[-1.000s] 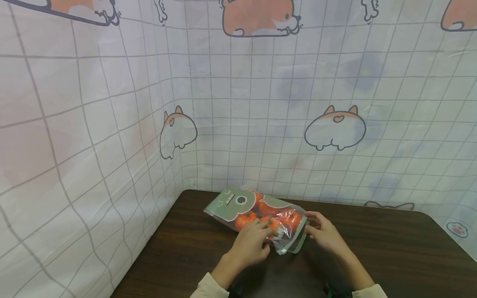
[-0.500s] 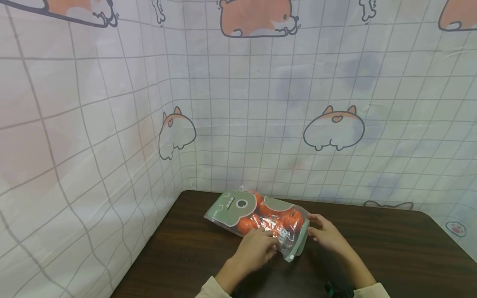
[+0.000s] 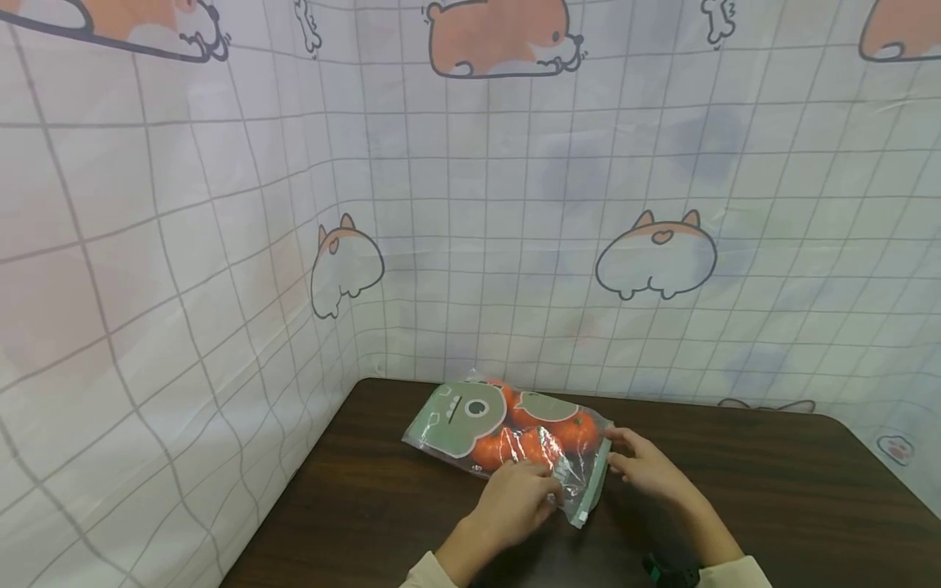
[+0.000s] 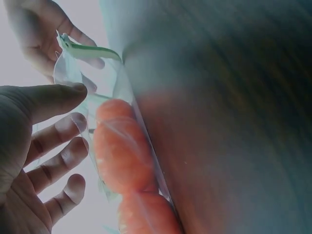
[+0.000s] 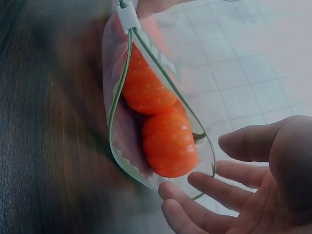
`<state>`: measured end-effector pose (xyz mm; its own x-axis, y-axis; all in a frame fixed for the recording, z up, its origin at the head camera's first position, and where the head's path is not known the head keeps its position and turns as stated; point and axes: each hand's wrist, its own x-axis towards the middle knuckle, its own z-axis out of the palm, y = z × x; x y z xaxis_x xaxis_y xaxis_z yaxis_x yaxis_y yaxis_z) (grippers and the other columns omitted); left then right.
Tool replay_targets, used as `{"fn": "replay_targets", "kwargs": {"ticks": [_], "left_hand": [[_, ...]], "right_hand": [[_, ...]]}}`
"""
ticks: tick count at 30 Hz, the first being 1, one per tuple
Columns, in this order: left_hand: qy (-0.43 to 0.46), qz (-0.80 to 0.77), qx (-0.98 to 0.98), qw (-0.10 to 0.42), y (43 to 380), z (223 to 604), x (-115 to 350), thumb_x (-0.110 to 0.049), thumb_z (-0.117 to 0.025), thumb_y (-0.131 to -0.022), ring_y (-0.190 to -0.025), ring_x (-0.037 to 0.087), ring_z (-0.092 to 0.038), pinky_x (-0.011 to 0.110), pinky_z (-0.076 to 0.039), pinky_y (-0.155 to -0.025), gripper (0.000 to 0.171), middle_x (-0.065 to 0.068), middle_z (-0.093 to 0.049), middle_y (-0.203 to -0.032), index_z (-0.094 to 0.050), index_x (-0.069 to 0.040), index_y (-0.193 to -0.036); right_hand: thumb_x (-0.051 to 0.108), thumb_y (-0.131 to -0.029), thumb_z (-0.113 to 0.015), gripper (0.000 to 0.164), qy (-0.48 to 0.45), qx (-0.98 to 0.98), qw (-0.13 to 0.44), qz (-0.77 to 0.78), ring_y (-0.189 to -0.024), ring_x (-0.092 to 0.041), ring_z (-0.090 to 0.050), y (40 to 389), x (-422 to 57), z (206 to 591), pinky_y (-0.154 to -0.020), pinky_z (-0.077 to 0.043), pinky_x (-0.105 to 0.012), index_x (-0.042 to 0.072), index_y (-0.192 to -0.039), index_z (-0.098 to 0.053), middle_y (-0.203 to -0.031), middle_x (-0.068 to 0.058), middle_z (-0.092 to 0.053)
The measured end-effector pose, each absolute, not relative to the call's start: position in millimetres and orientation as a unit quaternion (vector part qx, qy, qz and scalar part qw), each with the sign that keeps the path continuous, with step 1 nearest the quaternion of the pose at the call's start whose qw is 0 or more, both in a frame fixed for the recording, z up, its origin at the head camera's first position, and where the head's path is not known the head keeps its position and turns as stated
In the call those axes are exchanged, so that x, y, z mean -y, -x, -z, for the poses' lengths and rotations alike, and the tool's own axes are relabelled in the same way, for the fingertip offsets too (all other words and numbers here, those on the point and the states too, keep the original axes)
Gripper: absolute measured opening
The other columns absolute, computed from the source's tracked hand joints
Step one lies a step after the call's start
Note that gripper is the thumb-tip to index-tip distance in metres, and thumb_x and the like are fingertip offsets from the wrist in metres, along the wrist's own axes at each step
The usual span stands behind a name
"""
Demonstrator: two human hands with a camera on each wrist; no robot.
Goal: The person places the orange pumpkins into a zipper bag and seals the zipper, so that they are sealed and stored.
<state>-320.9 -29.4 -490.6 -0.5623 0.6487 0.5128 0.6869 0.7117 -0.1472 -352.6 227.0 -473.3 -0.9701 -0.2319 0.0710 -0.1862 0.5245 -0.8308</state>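
A clear zip bag [image 3: 444,425] with a green cartoon face lies on the table, its mouth towards the right. Inside are several orange-red, tomato-like fruits [image 5: 170,144], one with a green stem. My left hand [image 3: 512,508] touches the bag's near side, thumb and fingertips spread against the film in the left wrist view. My right hand [image 3: 648,467] is at the mouth's far corner, fingertips by the green-edged rim and thumb apart from it. The right wrist view shows the mouth parted, with the white zip slider [image 5: 128,17] at its near end.
A dark wood-grain table [image 3: 764,482] extends to both sides of the bag. Behind and to the left hangs a white gridded cloth [image 3: 500,269] with cartoon dogs. A dark object with a green part [image 3: 654,567] shows beside the right forearm.
The bag's near corner and slider have swung towards me and slightly right. My left hand has moved nearer and to the right with it. The right hand has shifted only slightly.
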Motion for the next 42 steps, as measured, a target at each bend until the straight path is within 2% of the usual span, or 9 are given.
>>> {"fn": "replay_targets", "kwargs": {"ticks": [6, 9, 13, 17, 21, 29, 32, 39, 42], "left_hand": [[0.381, 0.026, 0.877, 0.292, 324.1, 489.7, 24.6, -0.034, -0.086, -0.076, -0.080, 0.004, -0.063, 0.018, -0.034, -0.060, 0.014, -0.018, -0.065, -0.083, -0.075, -0.036, -0.083], [0.387, 0.022, 0.873, 0.297, 326.6, 488.5, 23.5, -0.037, -0.086, -0.076, -0.076, 0.004, -0.060, 0.017, -0.031, -0.059, 0.014, -0.017, -0.062, -0.081, -0.075, -0.036, -0.083], [0.392, 0.019, 0.873, 0.290, 330.0, 486.2, 23.2, -0.038, -0.086, -0.077, -0.077, 0.003, -0.060, 0.017, -0.037, -0.060, 0.012, -0.017, -0.062, -0.083, -0.076, -0.037, -0.083], [0.393, 0.040, 0.875, 0.280, 333.4, 482.5, 24.4, -0.035, -0.086, -0.078, -0.078, 0.002, -0.063, 0.018, -0.046, -0.064, 0.010, -0.017, -0.065, -0.083, -0.077, -0.036, -0.082], [0.392, 0.070, 0.875, 0.276, 336.5, 477.9, 25.9, -0.034, -0.085, -0.081, -0.077, 0.002, -0.064, 0.018, -0.048, -0.064, 0.007, -0.016, -0.066, -0.082, -0.078, -0.032, -0.083], [0.384, 0.104, 0.882, 0.251, 340.1, 471.7, 31.6, -0.037, -0.080, -0.087, -0.071, -0.002, -0.053, 0.014, -0.039, -0.060, 0.009, -0.015, -0.062, -0.076, -0.076, -0.030, -0.084], [0.377, 0.118, 0.885, 0.247, 340.7, 470.2, 33.4, -0.036, -0.079, -0.088, -0.071, -0.002, -0.054, 0.014, -0.038, -0.060, 0.009, -0.015, -0.062, -0.077, -0.075, -0.029, -0.083], [0.366, 0.139, 0.890, 0.234, 342.3, 469.7, 38.2, -0.034, -0.077, -0.090, -0.073, -0.003, -0.057, 0.013, -0.041, -0.063, 0.010, -0.015, -0.066, -0.079, -0.074, -0.029, -0.083], [0.363, 0.146, 0.891, 0.231, 341.6, 468.9, 39.4, -0.034, -0.077, -0.090, -0.073, -0.003, -0.057, 0.013, -0.041, -0.063, 0.009, -0.013, -0.068, -0.080, -0.074, -0.028, -0.083]], "right_hand": [[0.010, -0.102, -0.056, 0.043, 0.118, -0.883, 0.002, 0.454, -0.104, -0.034, -0.069, 351.4, -227.9, 471.4, -0.080, -0.058, -0.041, -0.004, -0.142, -0.048, -0.133, -0.033, -0.057], [0.012, -0.101, -0.060, 0.038, 0.125, -0.895, -0.023, 0.428, -0.094, -0.025, -0.067, 348.7, -228.5, 470.2, -0.075, -0.055, -0.038, -0.001, -0.136, -0.053, -0.118, -0.022, -0.064], [0.014, -0.099, -0.063, 0.026, 0.167, -0.898, -0.037, 0.406, -0.081, -0.015, -0.058, 346.2, -230.4, 468.8, -0.067, -0.048, -0.029, 0.005, -0.123, -0.059, -0.099, -0.008, -0.066], [0.013, -0.099, -0.064, 0.019, 0.247, -0.883, -0.025, 0.398, -0.079, -0.008, -0.059, 346.0, -230.8, 467.6, -0.067, -0.050, -0.025, 0.005, -0.115, -0.063, -0.092, -0.004, -0.067], [0.014, -0.098, -0.065, 0.015, 0.301, -0.870, -0.009, 0.390, -0.076, -0.004, -0.057, 345.7, -226.4, 464.8, -0.066, -0.050, -0.024, 0.006, -0.111, -0.065, -0.090, -0.002, -0.067], [0.011, -0.089, -0.075, 0.017, 0.351, -0.859, -0.014, 0.373, -0.071, -0.002, -0.054, 340.8, -213.5, 459.0, -0.061, -0.049, -0.024, 0.016, -0.103, -0.067, -0.084, 0.005, -0.063], [0.013, -0.087, -0.078, 0.021, 0.358, -0.859, -0.017, 0.366, -0.071, -0.007, -0.053, 339.3, -211.2, 459.4, -0.062, -0.048, -0.024, 0.020, -0.102, -0.066, -0.088, 0.003, -0.063], [0.020, -0.085, -0.083, 0.021, 0.367, -0.854, -0.016, 0.368, -0.072, -0.023, -0.053, 337.7, -203.0, 462.3, -0.062, -0.051, -0.024, 0.021, -0.096, -0.065, -0.093, -0.003, -0.060], [0.024, -0.084, -0.084, 0.020, 0.364, -0.856, -0.029, 0.366, -0.073, -0.022, -0.052, 336.8, -200.4, 462.8, -0.061, -0.050, -0.024, 0.023, -0.093, -0.065, -0.093, -0.001, -0.060]]}}
